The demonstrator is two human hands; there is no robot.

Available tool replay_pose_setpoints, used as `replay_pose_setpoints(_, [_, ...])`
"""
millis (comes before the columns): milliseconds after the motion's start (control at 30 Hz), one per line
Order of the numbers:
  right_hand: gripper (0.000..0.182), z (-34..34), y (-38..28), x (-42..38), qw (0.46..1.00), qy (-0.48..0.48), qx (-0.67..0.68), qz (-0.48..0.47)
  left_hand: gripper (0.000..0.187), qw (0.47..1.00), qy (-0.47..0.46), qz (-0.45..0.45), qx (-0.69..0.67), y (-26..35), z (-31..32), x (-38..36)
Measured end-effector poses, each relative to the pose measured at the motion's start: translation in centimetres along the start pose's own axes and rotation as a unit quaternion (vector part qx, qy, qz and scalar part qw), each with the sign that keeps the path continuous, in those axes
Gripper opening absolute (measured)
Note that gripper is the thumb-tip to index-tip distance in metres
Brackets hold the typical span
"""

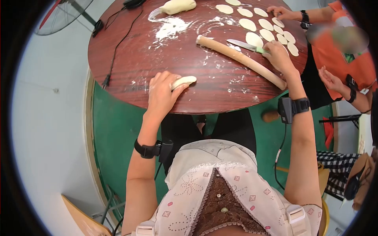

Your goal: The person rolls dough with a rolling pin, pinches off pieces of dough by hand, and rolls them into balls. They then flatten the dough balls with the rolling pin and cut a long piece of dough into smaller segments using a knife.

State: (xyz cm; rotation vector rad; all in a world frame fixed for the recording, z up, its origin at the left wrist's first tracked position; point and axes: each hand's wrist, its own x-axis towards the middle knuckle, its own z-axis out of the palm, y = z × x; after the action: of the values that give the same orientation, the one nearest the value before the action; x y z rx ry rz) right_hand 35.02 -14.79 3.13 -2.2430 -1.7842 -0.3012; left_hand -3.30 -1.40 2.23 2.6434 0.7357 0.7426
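Note:
My left hand (162, 87) is closed around a short roll of dough (184, 82), held at the near side of the round table; the dough's right end sticks out past the fingers. At the right, my right hand (278, 59) grips the green handle of a knife (245, 45), whose blade points left over the tabletop. Between the hands lies a long wooden rolling pin (240, 61), slanting from upper left to lower right. Several flat dough rounds (254, 40) are spread just beyond the knife and right hand.
A large lump of dough (177, 6) and a heap of flour (171, 28) sit on the far side of the dark red table (126, 67). A black cable (115, 51) runs along its left. A person in orange (354, 65) stands at right, one hand (281, 13) near the rounds.

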Motion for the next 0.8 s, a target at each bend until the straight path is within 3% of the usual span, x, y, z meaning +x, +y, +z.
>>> replay_pose_setpoints(167, [0.024,-1.4,-0.8,0.2,0.994,-0.073,0.047,0.062,0.04,0.997,0.067,0.032,0.022,1.0,0.0,-0.4])
replay_pose_setpoints(400, [0.024,-1.7,-1.7,-0.2,0.982,-0.136,0.081,0.1,0.036,0.999,0.046,-0.011,0.003,0.0,0.0,-1.8])
replay_pose_setpoints(467, [0.022,-1.7,-2.3,-0.3,0.985,-0.071,0.086,0.128,0.032,0.999,0.025,-0.029,-0.016,-0.1,-0.2,-1.6])
replay_pose_setpoints(600, [0.021,-3.5,-5.5,0.2,0.978,0.03,0.093,0.183,0.027,0.986,0.117,-0.092,-0.08,0.4,0.4,-0.6])
replay_pose_setpoints(667, [0.019,-3.7,-7.8,0.3,0.979,0.077,0.133,0.136,0.027,0.982,0.147,-0.087,-0.079,0.2,0.3,0.2])
replay_pose_setpoints(733, [0.019,-2.6,-9.9,0.4,0.984,0.107,0.121,0.076,0.03,0.991,0.106,-0.074,-0.022,-0.2,0.4,0.6])
replay_pose_setpoints(800, [0.019,-1.7,-12.0,1.1,0.98,0.092,0.134,0.112,0.033,0.993,0.099,-0.06,0.018,-0.3,0.7,0.6])
